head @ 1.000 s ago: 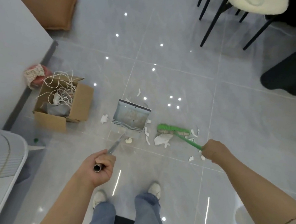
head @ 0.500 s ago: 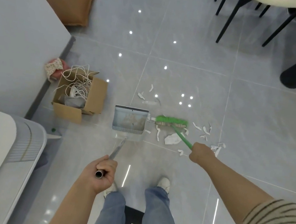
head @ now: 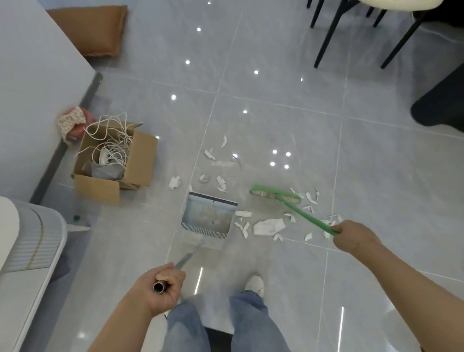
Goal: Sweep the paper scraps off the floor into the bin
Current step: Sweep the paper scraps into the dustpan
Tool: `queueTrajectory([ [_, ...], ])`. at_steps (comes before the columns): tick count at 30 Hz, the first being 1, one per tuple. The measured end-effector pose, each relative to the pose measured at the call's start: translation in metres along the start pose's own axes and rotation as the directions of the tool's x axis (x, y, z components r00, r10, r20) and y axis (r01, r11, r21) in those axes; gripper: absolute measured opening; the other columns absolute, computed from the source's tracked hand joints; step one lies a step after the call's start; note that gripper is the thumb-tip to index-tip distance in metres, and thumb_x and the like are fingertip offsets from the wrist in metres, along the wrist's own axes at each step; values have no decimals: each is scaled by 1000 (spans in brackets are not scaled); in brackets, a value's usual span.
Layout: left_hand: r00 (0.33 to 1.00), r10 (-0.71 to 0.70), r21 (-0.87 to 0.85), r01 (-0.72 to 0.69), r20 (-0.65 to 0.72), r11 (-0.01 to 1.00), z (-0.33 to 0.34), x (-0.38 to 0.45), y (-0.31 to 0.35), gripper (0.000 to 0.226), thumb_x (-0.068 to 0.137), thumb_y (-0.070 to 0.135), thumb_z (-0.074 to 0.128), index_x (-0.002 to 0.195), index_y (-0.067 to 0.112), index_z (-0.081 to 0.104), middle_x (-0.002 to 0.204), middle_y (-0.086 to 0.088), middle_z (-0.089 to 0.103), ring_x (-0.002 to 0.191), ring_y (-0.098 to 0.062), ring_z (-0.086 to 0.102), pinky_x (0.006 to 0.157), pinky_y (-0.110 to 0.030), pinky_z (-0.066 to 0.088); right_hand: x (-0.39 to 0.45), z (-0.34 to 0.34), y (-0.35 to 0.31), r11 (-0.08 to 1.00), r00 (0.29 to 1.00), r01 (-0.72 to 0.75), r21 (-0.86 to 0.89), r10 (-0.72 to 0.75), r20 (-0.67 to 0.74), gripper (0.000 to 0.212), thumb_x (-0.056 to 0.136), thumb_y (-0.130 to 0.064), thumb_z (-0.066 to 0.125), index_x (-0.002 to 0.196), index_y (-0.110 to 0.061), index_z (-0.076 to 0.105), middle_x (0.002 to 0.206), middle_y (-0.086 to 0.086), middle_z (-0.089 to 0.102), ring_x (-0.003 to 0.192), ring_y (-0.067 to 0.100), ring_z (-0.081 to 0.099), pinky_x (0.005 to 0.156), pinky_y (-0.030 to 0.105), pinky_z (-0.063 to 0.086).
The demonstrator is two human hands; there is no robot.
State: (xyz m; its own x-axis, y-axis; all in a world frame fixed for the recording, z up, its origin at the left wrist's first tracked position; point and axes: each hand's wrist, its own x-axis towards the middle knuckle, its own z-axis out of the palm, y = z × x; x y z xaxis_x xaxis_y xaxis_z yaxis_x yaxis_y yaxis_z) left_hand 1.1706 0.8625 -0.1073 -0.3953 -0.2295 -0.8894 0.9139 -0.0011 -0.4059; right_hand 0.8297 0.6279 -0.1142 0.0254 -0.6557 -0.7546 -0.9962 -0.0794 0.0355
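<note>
White paper scraps [head: 268,226] lie scattered on the grey tiled floor, some beyond and some to the right of a metal dustpan [head: 208,215]. My left hand [head: 161,286] grips the top of the dustpan's long metal handle. The dustpan rests on the floor in front of my feet. My right hand [head: 357,236] grips the handle of a green broom [head: 277,195], whose head sits on the floor to the right of the dustpan, among the scraps.
A cardboard box [head: 115,165] holding white cords stands on the floor to the left of the dustpan. A grey wall and a white appliance [head: 4,258] fill the left side. A brown cushion [head: 96,29] lies at the back left. Black chair legs [head: 331,26] stand at the back right.
The broom head has moved to the right, away from the dustpan. The dustpan has stayed about where it was, and more scraps show beyond it as the view shifted.
</note>
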Motion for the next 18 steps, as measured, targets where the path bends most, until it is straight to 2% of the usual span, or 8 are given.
queueTrajectory([
  [3,998,5,51,-2,-55,999,-3,9,0,39,100,25,37,65,7,42,37,-4,34,21,-14,34,23,-16,32,3,-8,9,996,999,-38,86,40,-24,42,90,-13,45,129,-17,59,115,10,63,96,27,61,80,28,47],
  [5,995,30,87,-21,-100,996,-1,15,3,33,100,25,36,74,6,43,38,-6,35,21,-15,34,24,-17,33,7,-12,15,981,996,-77,181,83,-30,40,89,-12,48,126,-16,61,100,10,64,81,26,58,73,29,47],
  [7,988,55,120,-38,-144,992,7,23,5,25,101,23,35,84,7,43,38,-7,34,21,-16,35,23,-17,33,12,-10,19,955,992,-106,279,119,-31,38,89,-12,50,126,-12,61,91,11,61,77,27,56,70,30,45],
  [11,967,122,247,-64,-225,967,27,37,7,43,99,15,34,74,-15,51,38,-5,34,21,-15,35,24,-15,33,23,-1,17,893,983,-154,422,183,-28,38,93,-15,46,128,-8,58,76,12,58,72,29,55,71,32,45],
  [13,960,135,275,-65,-244,959,32,37,10,30,99,15,34,82,-6,47,37,-6,34,21,-16,35,24,-14,33,30,4,17,863,976,-188,470,219,-13,38,93,-14,44,127,-5,57,65,9,53,63,28,53,68,33,45],
  [15,944,188,317,-97,-271,943,30,33,15,23,98,12,35,78,3,42,36,-6,33,21,-16,35,25,-13,33,37,12,19,829,969,-222,513,246,21,35,91,-8,42,120,1,59,59,10,51,52,24,49,60,30,44],
  [18,943,209,351,-110,-259,930,24,24,18,18,83,-1,39,71,-5,51,36,-4,30,21,-15,33,26,-12,31,42,30,15,804,966,-249,539,242,86,34,86,-2,41,112,6,60,57,12,51,46,21,47,49,24,40],
])
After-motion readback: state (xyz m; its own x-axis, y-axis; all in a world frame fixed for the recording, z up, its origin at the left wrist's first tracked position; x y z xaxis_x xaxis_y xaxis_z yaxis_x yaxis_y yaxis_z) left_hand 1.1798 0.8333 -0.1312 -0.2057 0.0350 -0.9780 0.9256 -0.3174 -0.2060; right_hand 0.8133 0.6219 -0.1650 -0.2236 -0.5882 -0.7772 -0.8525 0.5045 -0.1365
